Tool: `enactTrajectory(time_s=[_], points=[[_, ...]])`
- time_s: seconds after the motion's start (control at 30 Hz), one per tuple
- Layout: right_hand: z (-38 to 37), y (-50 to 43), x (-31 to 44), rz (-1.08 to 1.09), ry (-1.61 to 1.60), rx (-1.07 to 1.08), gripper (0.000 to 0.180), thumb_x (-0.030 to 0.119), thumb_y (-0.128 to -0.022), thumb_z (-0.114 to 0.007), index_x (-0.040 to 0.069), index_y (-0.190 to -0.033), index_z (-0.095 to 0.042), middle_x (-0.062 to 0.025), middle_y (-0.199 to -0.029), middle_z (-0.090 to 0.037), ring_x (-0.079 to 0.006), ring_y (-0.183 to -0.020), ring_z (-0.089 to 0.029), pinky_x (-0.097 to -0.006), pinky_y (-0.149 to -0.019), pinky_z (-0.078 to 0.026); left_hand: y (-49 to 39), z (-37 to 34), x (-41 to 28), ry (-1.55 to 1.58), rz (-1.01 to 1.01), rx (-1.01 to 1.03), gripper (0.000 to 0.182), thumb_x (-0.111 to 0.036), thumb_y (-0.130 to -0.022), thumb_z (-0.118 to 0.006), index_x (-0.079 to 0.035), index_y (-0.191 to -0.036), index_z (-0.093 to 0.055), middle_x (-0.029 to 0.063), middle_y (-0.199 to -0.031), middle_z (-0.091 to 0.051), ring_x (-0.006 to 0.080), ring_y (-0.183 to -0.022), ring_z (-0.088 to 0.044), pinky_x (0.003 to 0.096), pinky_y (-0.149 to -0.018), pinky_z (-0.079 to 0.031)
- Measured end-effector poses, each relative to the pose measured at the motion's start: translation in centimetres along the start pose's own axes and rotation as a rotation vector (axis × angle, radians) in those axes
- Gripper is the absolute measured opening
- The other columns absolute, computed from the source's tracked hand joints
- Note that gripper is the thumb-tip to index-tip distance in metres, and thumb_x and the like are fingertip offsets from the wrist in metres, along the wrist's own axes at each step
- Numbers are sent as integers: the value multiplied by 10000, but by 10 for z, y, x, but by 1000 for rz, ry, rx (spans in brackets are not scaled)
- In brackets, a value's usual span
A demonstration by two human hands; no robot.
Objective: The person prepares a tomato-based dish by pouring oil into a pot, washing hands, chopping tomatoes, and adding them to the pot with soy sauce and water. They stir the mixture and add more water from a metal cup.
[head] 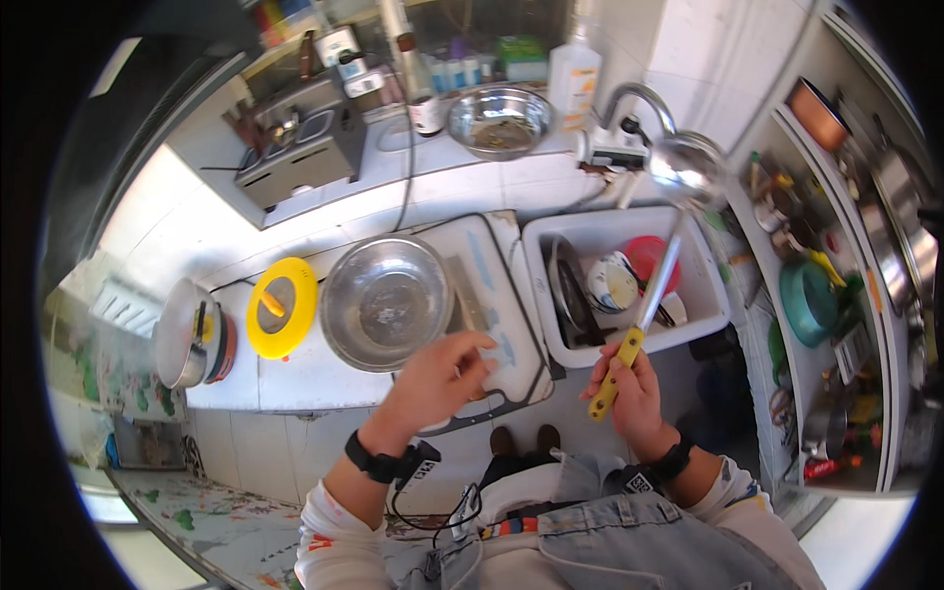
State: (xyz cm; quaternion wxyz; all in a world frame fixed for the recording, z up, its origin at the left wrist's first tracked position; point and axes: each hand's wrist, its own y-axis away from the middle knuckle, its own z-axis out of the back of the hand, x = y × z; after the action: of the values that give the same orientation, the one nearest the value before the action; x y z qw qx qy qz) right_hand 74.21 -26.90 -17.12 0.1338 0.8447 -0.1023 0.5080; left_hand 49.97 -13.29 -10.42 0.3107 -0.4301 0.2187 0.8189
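My right hand [636, 394] grips the yellow handle of a steel ladle [656, 284], whose round bowl is raised close to the tap [638, 99]. Below the ladle is a white basin sink [719, 310] holding a patterned bowl [612, 282], a red plastic bowl [652, 258] and dark-handled cookware. My left hand [450, 376], fingers curled, hovers over the near part of a white cutting board [509, 295]; nothing shows in it. A cleaver [467, 293] lies on the board beside a large steel basin [387, 302].
Left on the counter are a yellow-rimmed lid [282, 308] and a steaming pan [181, 332]. A steel bowl [501, 122], a dark bottle [422, 103] and a clear jug [574, 77] stand on the back ledge. Shelves [833, 192] with cookware rise at the right.
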Motion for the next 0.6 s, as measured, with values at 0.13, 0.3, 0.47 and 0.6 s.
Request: enactTrajectory(time_s=[0.13, 0.3, 0.47, 0.6], points=[[44, 27, 4, -107, 17, -181, 153, 120, -989, -424, 45, -1109, -482, -40, -713, -493, -118, -536, -471, -272, -495, -440, -32, -17, -8, 105, 4, 63, 190, -102, -913, -603, -26, -1087, -605, 20, -763, -585, 75, -675, -536, 229, -624, -443], [84, 54, 24, -282, 103, -340, 193, 175, -985, -453, 23, -1100, -478, -20, -693, -495, -108, -516, -463, -252, -465, -419, -133, -45, -18, 250, -12, 220, 198, -184, -943, -550, -41, -1054, -627, -12, -764, -574, 74, -689, -524, 224, -610, -435], [92, 27, 51, -410, -33, -321, 228, 208, -967, -488, 11, -1080, -516, -17, -698, -505, -109, -515, -468, -253, -459, -417, -291, -68, -69, 469, 44, 90, 281, -330, -946, -519, -81, -990, -642, -2, -819, -605, 114, -714, -556, 259, -630, -445], [90, 10, 76, -424, -217, -226, 264, 233, -964, -487, 4, -1081, -544, -27, -709, -518, -117, -522, -489, -255, -457, -420, -385, -95, -92, 412, 149, 22, 276, -312, -968, -457, -94, -902, -614, 16, -806, -614, 141, -723, -587, 290, -620, -455]])
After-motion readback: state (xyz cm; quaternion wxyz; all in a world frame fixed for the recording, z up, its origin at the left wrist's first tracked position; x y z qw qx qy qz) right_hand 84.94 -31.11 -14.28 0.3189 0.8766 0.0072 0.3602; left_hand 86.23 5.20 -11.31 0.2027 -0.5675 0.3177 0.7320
